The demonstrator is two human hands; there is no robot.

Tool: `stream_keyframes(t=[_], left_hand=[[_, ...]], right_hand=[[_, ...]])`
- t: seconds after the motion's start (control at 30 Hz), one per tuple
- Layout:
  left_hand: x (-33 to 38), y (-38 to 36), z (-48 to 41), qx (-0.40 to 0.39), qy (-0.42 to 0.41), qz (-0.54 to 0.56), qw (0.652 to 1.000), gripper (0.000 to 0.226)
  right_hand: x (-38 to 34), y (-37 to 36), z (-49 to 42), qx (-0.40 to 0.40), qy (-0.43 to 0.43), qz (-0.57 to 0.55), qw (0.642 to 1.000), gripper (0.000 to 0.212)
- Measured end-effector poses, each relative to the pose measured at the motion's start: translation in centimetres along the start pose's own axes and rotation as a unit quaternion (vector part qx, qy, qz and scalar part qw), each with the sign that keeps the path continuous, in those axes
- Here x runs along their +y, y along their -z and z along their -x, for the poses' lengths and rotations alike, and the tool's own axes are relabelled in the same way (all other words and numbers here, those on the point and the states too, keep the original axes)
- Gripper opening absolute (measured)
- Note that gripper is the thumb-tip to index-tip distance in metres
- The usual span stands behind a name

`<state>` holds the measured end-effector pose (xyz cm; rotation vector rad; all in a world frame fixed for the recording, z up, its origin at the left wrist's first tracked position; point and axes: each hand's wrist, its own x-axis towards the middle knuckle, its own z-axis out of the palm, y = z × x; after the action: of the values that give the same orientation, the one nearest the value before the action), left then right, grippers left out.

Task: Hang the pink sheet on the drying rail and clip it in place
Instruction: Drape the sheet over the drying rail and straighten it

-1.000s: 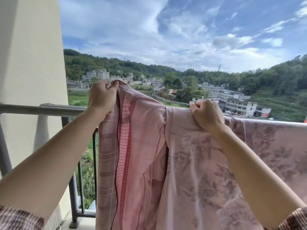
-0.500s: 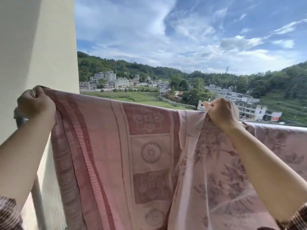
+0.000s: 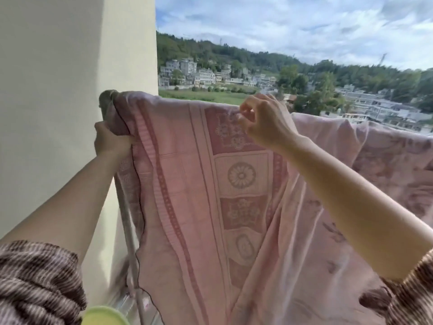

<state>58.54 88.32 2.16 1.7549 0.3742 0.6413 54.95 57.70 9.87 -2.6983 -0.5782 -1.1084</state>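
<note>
Balcony setting: a cream plastered wall [image 3: 70,90] stands at left, with a hillside town [image 3: 206,73] far beyond. The pink patterned cotton sheet [image 3: 187,184] hangs draped over the drying rail, which the cloth hides along its length. The sheet's left edge falls beside a grey metal upright [image 3: 127,221]. The left hand [image 3: 110,139] grips the bunched left edge just below the top fold. The right hand [image 3: 264,123] sits at the top fold with fingers curled; whether it pinches cloth cannot be told. Judged handling: soft, limp and light, likely to slide on a smooth rail. Take hold at the top fold and hem, spread the cloth flat, and clip there.
</note>
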Motion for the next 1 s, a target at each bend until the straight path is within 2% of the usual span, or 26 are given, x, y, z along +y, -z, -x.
stream_keyframes(t=[0.07,0.13,0.23,0.33,0.47,0.57,0.63,0.73,0.8,0.87,0.93,1.0], left_hand=[[-1.5,0.6,0.8,-0.04,0.015,0.001,0.999,0.039],[-2.7,1.0,0.7,-0.065,0.016,0.022,0.997,0.011],[-3.2,2.4,-0.6,-0.081,0.003,0.057,0.995,0.023],[-1.7,3.8,-2.1,-0.091,-0.029,0.043,0.994,0.027],[3.1,4.2,-4.6,-0.073,-0.097,0.08,0.989,0.021],[7.5,3.4,-7.3,-0.104,-0.127,0.184,0.969,0.023],[10.7,2.2,-9.4,-0.127,-0.147,0.24,0.951,0.026],[14.7,-0.5,-12.9,-0.105,-0.17,0.255,0.946,0.025],[15.8,-2.4,-14.9,-0.068,-0.165,0.187,0.966,0.025],[14.8,-4.2,-16.3,-0.045,-0.141,0.007,0.989,0.031],[12.7,-4.9,-16.8,-0.064,-0.094,-0.21,0.971,0.042],[10.8,-4.1,-16.7,-0.113,-0.065,-0.319,0.939,0.045]], right_hand=[[-2.5,-1.9,-1.2,-0.017,0.029,0.007,0.999,0.034],[-4.0,-3.3,-2.9,-0.021,0.018,-0.002,1.0,0.043],[-5.2,-4.3,-5.2,-0.027,-0.001,-0.056,0.998,0.03],[-5.7,-4.4,-7.2,-0.035,0.003,-0.057,0.998,0.016],[-4.5,-3.8,-10.4,-0.06,-0.034,-0.067,0.995,0.019],[-2.1,-3.0,-13.1,-0.008,-0.082,-0.039,0.996,0.02],[-0.8,-2.6,-14.9,0.0,-0.111,-0.034,0.993,0.025],[0.4,-2.6,-17.2,0.029,-0.159,-0.051,0.986,0.031],[0.5,-3.0,-17.8,0.02,-0.158,-0.066,0.985,0.032],[0.5,-3.8,-17.5,-0.108,-0.123,-0.117,0.98,0.014],[-0.3,-4.1,-16.3,-0.27,-0.1,-0.178,0.941,0.032],[-1.2,-4.5,-15.4,-0.338,-0.076,-0.205,0.915,0.033]])
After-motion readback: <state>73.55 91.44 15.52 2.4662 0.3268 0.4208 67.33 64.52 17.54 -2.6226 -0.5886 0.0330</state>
